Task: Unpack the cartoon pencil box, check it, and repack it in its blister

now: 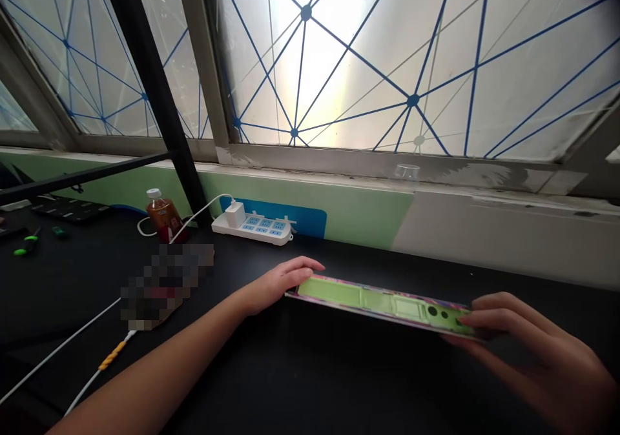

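Facing a blue-lined frosted window [310,67] above a black workbench [310,383], with a white power strip [252,226] against the wall; holding a green-lined phone case [378,304] just over the bench, left hand [278,283] fingers together gripping one end, right hand [527,351] fingers pressed together over the other, beside three camera holes [444,314].

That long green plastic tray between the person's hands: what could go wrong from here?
The green plastic tray is touched only at its ends by the left hand and right hand, so it could slip and hit the black table. The left forearm lies near a white cable, which might snag. A sweeping arm could also tip the drink bottle beside the white power strip, risking a spill near the sockets.
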Available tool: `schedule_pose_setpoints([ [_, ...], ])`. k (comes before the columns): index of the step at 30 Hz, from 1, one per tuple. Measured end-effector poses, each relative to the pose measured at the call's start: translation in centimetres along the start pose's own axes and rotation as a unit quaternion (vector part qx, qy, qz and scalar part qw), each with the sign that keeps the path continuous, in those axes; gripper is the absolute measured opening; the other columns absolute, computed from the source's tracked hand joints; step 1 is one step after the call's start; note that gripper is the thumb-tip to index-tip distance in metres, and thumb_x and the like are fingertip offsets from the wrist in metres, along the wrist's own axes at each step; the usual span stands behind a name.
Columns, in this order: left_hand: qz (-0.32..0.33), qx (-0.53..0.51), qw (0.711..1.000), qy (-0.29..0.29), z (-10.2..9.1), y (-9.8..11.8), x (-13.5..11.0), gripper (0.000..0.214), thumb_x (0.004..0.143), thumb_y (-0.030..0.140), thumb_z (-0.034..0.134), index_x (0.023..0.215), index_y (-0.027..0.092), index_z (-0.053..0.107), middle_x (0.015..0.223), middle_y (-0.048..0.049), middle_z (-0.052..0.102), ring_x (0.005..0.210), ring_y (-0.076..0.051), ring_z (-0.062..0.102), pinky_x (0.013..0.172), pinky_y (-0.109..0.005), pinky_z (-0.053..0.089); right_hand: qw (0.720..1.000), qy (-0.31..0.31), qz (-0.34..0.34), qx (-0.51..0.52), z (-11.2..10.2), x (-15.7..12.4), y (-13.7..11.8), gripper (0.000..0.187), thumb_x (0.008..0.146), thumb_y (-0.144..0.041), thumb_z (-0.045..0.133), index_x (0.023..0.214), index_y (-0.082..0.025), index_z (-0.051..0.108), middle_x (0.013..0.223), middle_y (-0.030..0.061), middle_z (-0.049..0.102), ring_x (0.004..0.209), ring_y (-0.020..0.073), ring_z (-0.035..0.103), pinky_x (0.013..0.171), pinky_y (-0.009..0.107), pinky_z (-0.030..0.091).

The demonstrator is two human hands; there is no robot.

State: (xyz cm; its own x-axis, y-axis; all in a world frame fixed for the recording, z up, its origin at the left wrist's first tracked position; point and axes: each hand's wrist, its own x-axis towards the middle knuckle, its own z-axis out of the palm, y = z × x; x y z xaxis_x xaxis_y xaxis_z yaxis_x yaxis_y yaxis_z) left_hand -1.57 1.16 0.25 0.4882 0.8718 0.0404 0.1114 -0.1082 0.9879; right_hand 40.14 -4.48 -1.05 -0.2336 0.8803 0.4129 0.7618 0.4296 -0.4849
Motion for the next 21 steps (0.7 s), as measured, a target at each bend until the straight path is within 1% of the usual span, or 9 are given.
schedule_pose_setpoints([
  [2, -0.006, 0.045, 0.998, -0.038, -0.9, 0.1, -0.1, 0.055, 0.085, 0.058, 0.081, 0.127, 0.024, 0.075, 0.124, -0.0090, 0.074, 0.115, -0.034, 0.069, 0.098, -0.041, 0.055, 0.999, -0.013, -0.030, 0.006, 0.1, 0.5, -0.6, 0.041, 0.084, -0.053, 0.080, 0.121, -0.039, 0.071, 0.116, 0.0076, 0.070, 0.077, 0.0271, 0.072, 0.065, 0.040, 0.065],
  [4, -0.009, 0.079, 0.995, -0.057, -1.5, 0.1, -0.2, 0.065, 0.076, 0.051, 0.091, 0.132, 0.024, 0.073, 0.126, -0.0090, 0.073, 0.115, -0.034, 0.070, 0.097, -0.041, 0.056, 0.997, -0.065, -0.035, 0.013, 0.3, 0.8, -1.4, 0.064, 0.082, -0.049, 0.082, 0.142, -0.041, 0.062, 0.134, 0.0090, 0.067, 0.090, 0.0292, 0.077, 0.073, 0.038, 0.068],
  [7, -0.006, 0.121, 0.990, -0.069, -1.5, 0.2, -0.3, 0.080, 0.068, 0.043, 0.097, 0.140, 0.026, 0.067, 0.137, -0.0097, 0.069, 0.125, -0.036, 0.066, 0.106, -0.043, 0.053, 0.986, -0.164, -0.014, 0.025, 0.8, 1.0, -1.9, 0.085, 0.075, -0.046, 0.087, 0.153, -0.044, 0.054, 0.152, 0.0092, 0.058, 0.122, 0.0375, 0.072, 0.094, 0.042, 0.066],
  [9, 0.016, 0.181, 0.981, -0.068, -1.0, 0.5, -0.4, 0.082, 0.065, 0.039, 0.098, 0.140, 0.027, 0.068, 0.139, -0.0094, 0.068, 0.127, -0.037, 0.065, 0.109, -0.044, 0.052, 0.980, -0.195, 0.007, 0.026, 1.2, 0.9, -1.4, 0.091, 0.075, -0.051, 0.087, 0.157, -0.044, 0.050, 0.158, 0.0097, 0.052, 0.133, 0.0396, 0.066, 0.103, 0.044, 0.062],
  [13, 0.072, 0.276, 0.956, -0.064, 0.1, 1.0, -0.6, 0.074, 0.067, 0.034, 0.094, 0.136, 0.026, 0.070, 0.131, -0.0094, 0.070, 0.121, -0.036, 0.067, 0.108, -0.042, 0.053, 0.984, -0.170, 0.051, 0.014, 1.7, 1.0, 0.4, 0.090, 0.082, -0.064, 0.079, 0.161, -0.037, 0.045, 0.166, 0.0139, 0.044, 0.149, 0.0413, 0.051, 0.116, 0.053, 0.051],
  [16, 0.053, 0.261, 0.962, -0.068, 0.1, 0.9, -0.7, 0.087, 0.065, 0.036, 0.097, 0.145, 0.028, 0.064, 0.144, -0.0105, 0.065, 0.131, -0.038, 0.062, 0.115, -0.045, 0.048, 0.981, -0.180, 0.074, 0.028, 1.9, 1.3, 0.9, 0.094, 0.078, -0.068, 0.081, 0.158, -0.031, 0.048, 0.160, 0.0162, 0.053, 0.144, 0.0416, 0.056, 0.115, 0.055, 0.052],
  [18, 0.023, 0.214, 0.976, -0.045, -0.2, 0.6, -0.7, 0.093, 0.064, 0.042, 0.100, 0.148, 0.029, 0.062, 0.152, -0.0114, 0.060, 0.141, -0.041, 0.055, 0.122, -0.050, 0.042, 0.985, -0.152, 0.072, 0.033, 2.2, 1.4, 0.8, 0.089, 0.075, -0.067, 0.083, 0.151, -0.030, 0.054, 0.151, 0.0154, 0.061, 0.136, 0.0408, 0.062, 0.110, 0.054, 0.056],
  [19, 0.012, 0.188, 0.982, -0.026, -0.3, 0.3, -0.7, 0.090, 0.069, 0.046, 0.097, 0.149, 0.030, 0.061, 0.155, -0.0119, 0.058, 0.144, -0.041, 0.053, 0.123, -0.052, 0.040, 0.990, -0.122, 0.062, 0.030, 2.4, 1.5, 0.8, 0.087, 0.074, -0.066, 0.085, 0.148, -0.029, 0.057, 0.147, 0.0151, 0.063, 0.134, 0.0406, 0.063, 0.108, 0.054, 0.056],
  [21, 0.002, 0.144, 0.989, 0.014, -0.5, -0.3, -0.4, 0.075, 0.087, 0.053, 0.084, 0.151, 0.028, 0.057, 0.157, -0.0141, 0.056, 0.143, -0.039, 0.055, 0.120, -0.053, 0.044, 0.998, -0.059, 0.021, 0.013, 2.9, 1.5, 1.0, 0.086, 0.070, -0.064, 0.088, 0.144, -0.029, 0.058, 0.141, 0.0147, 0.066, 0.132, 0.0412, 0.063, 0.108, 0.055, 0.056],
])
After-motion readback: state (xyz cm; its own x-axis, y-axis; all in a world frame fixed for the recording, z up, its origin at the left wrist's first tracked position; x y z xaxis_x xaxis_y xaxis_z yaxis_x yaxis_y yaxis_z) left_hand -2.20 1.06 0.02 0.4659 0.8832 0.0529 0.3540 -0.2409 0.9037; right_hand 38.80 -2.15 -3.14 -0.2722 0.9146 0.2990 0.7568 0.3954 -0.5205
